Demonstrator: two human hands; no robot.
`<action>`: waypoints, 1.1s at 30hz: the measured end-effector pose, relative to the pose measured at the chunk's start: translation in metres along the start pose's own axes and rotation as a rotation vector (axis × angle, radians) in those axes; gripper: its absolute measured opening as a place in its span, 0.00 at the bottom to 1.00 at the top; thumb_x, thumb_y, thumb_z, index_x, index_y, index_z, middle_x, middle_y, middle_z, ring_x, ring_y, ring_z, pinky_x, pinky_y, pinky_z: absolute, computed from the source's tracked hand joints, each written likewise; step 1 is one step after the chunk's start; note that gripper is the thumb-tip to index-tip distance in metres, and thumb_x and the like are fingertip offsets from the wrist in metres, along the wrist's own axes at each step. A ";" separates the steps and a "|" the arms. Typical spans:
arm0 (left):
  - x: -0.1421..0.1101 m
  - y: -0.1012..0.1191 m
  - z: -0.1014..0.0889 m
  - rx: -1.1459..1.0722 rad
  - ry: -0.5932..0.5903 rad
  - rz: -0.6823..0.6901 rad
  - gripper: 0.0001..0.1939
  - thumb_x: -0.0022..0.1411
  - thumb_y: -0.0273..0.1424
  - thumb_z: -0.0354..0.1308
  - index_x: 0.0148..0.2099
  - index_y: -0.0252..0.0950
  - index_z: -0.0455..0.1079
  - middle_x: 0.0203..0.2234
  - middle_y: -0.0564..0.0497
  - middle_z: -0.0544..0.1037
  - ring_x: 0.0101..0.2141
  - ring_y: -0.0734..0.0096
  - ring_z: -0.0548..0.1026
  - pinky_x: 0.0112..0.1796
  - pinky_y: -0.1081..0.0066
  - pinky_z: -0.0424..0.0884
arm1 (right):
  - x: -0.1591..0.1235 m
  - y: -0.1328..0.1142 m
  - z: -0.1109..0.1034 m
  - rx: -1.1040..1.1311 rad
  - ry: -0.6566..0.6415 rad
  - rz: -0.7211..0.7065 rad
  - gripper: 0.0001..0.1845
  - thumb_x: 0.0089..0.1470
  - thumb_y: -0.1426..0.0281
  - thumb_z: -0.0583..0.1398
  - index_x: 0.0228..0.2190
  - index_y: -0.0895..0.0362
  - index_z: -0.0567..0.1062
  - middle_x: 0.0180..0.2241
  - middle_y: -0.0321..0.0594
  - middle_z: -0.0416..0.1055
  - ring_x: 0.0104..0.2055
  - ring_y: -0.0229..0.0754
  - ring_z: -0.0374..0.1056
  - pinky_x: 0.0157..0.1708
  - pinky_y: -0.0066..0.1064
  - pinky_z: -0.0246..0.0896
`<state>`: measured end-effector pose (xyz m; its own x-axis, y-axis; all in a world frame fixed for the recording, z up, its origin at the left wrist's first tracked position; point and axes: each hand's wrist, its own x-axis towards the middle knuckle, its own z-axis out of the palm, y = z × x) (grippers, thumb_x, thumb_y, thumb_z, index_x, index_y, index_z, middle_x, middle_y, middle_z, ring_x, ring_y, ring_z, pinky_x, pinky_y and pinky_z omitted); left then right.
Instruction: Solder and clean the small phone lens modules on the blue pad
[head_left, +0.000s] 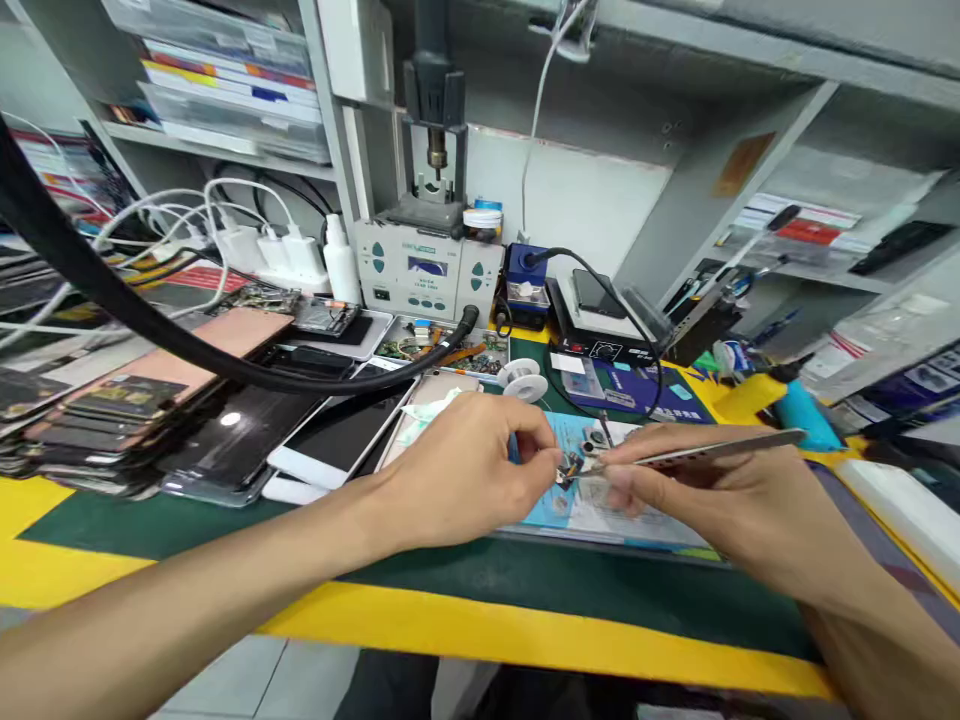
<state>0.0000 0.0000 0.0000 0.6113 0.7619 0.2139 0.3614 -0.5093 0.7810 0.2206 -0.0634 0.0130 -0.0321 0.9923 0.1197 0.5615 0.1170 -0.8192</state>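
My left hand (472, 465) is closed in a pinch on a small dark phone part (571, 468), held just above a blue work mat (551, 500). My right hand (720, 495) grips metal tweezers (705, 450) whose tips meet that part. Both hands hover at the middle of the bench, close together, over the green table mat (525, 575). The part is too small to name more exactly.
Stacked phones and screens (150, 420) lie at the left. A hot-air station (429, 268) stands at the back, with chargers (277, 250), a solder reel (525, 380) and a heating plate (600, 330). A thick black hose (112, 300) crosses the left side. A yellow-and-blue tool (780, 405) lies right.
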 end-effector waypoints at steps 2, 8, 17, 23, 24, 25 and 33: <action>0.001 -0.002 0.001 0.000 0.005 0.008 0.08 0.58 0.25 0.58 0.29 0.36 0.77 0.17 0.60 0.70 0.20 0.82 0.65 0.25 0.77 0.60 | 0.001 0.005 -0.003 -0.016 -0.019 -0.030 0.09 0.53 0.59 0.69 0.31 0.51 0.86 0.30 0.38 0.81 0.28 0.41 0.76 0.27 0.26 0.73; 0.002 -0.004 0.002 -0.011 0.009 0.012 0.08 0.59 0.26 0.58 0.28 0.36 0.77 0.17 0.60 0.70 0.19 0.82 0.65 0.25 0.77 0.60 | 0.003 0.008 -0.003 -0.009 -0.034 -0.076 0.08 0.53 0.61 0.69 0.32 0.52 0.86 0.29 0.40 0.82 0.27 0.43 0.76 0.26 0.29 0.75; 0.002 -0.005 0.001 -0.011 0.010 0.014 0.08 0.58 0.25 0.58 0.28 0.36 0.77 0.17 0.60 0.70 0.19 0.82 0.65 0.25 0.77 0.61 | 0.003 0.006 -0.002 0.016 -0.043 -0.096 0.07 0.54 0.63 0.69 0.32 0.52 0.86 0.26 0.38 0.80 0.25 0.40 0.75 0.23 0.25 0.72; 0.002 -0.004 0.002 -0.001 0.016 0.012 0.08 0.58 0.25 0.58 0.28 0.36 0.77 0.15 0.61 0.68 0.18 0.83 0.63 0.25 0.77 0.61 | 0.003 0.008 -0.001 0.027 -0.043 -0.065 0.08 0.54 0.62 0.68 0.32 0.53 0.86 0.25 0.38 0.80 0.25 0.40 0.75 0.24 0.26 0.72; 0.002 -0.004 0.002 0.001 0.018 0.011 0.08 0.58 0.25 0.58 0.28 0.36 0.77 0.15 0.61 0.67 0.18 0.83 0.63 0.25 0.77 0.61 | 0.003 0.008 -0.001 0.033 -0.042 -0.053 0.09 0.55 0.61 0.68 0.32 0.53 0.86 0.25 0.38 0.80 0.25 0.41 0.75 0.25 0.27 0.73; 0.002 -0.004 0.002 0.002 0.019 0.009 0.08 0.58 0.26 0.58 0.28 0.36 0.77 0.15 0.61 0.67 0.18 0.83 0.63 0.25 0.77 0.61 | 0.003 0.008 -0.001 0.037 -0.048 -0.045 0.09 0.55 0.61 0.68 0.33 0.53 0.85 0.25 0.38 0.80 0.25 0.41 0.76 0.25 0.27 0.73; 0.002 -0.004 0.001 -0.006 0.007 -0.008 0.08 0.58 0.26 0.58 0.28 0.36 0.76 0.16 0.60 0.68 0.19 0.82 0.64 0.24 0.77 0.60 | 0.003 0.011 -0.002 0.053 -0.080 -0.042 0.10 0.55 0.60 0.68 0.34 0.54 0.85 0.26 0.40 0.80 0.26 0.43 0.76 0.25 0.29 0.74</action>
<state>0.0006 0.0028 -0.0038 0.6035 0.7689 0.2113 0.3624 -0.5005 0.7862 0.2284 -0.0595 0.0054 -0.1219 0.9863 0.1111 0.5138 0.1584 -0.8431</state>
